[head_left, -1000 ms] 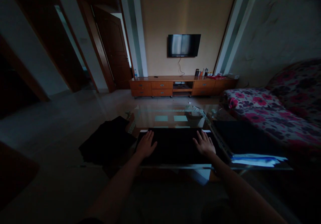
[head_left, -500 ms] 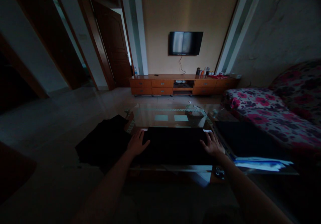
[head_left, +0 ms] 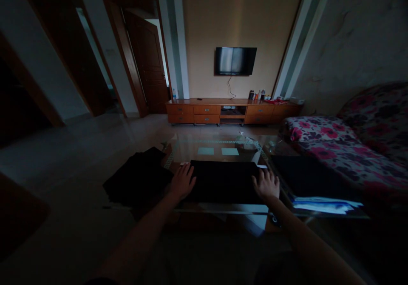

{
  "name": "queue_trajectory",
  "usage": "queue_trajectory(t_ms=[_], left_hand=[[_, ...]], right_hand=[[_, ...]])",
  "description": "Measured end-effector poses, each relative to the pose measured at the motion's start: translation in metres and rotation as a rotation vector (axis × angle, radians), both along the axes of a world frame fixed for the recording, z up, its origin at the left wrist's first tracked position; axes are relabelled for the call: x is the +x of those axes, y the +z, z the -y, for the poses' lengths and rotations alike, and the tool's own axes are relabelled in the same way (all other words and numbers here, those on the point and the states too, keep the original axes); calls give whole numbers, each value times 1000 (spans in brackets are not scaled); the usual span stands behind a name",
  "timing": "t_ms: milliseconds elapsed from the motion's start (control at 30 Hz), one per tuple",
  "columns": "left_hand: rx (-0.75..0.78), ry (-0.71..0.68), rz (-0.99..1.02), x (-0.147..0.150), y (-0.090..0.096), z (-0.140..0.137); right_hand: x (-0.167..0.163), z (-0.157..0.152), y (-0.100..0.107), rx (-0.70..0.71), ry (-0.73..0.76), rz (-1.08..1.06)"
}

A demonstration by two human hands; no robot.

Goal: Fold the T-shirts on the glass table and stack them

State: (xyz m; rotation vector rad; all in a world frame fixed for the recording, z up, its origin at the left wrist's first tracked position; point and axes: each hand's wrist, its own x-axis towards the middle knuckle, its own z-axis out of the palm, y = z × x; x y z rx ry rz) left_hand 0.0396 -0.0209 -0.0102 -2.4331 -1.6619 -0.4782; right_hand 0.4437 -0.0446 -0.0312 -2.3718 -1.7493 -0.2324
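One folded black cloth lies flat on one glass coffee table, a neat rectangle too dark to show detail. Two hands rest at its ends, left hand and right hand, palms down, fingers extended and slightly parted, gripping nothing. One black cloth heap sits left; one dark stack, white-and-blue-edged, right.
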Motion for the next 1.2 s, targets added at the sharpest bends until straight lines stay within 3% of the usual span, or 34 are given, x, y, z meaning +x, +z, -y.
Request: queue_trajectory(t_ms=[100,267,433,533,700,833,967,1200], left_hand=[[-108,-84,-6,8,-7,16],[-259,-51,-28,9,-21,23],[-264,-18,-28,-3,-19,24],[-261,97,-43,-23,-18,27],[-307,177,-48,-48,-26,35],[-267,263,-42,-46,-32,38],[-274,292,-2,-43,-33,37],[-280,361,-8,-31,-16,40]], right_hand=[[-15,8,-6,-119,37,-95],[-21,13,-16,-234,89,-137],[-18,21,-8,-162,70,-184],[-10,35,-3,-114,-9,-151],[2,55,-1,-163,43,-149],[3,55,-4,-112,45,-177],[9,45,-11,-29,-73,-291],[23,32,-10,68,-167,-484]])
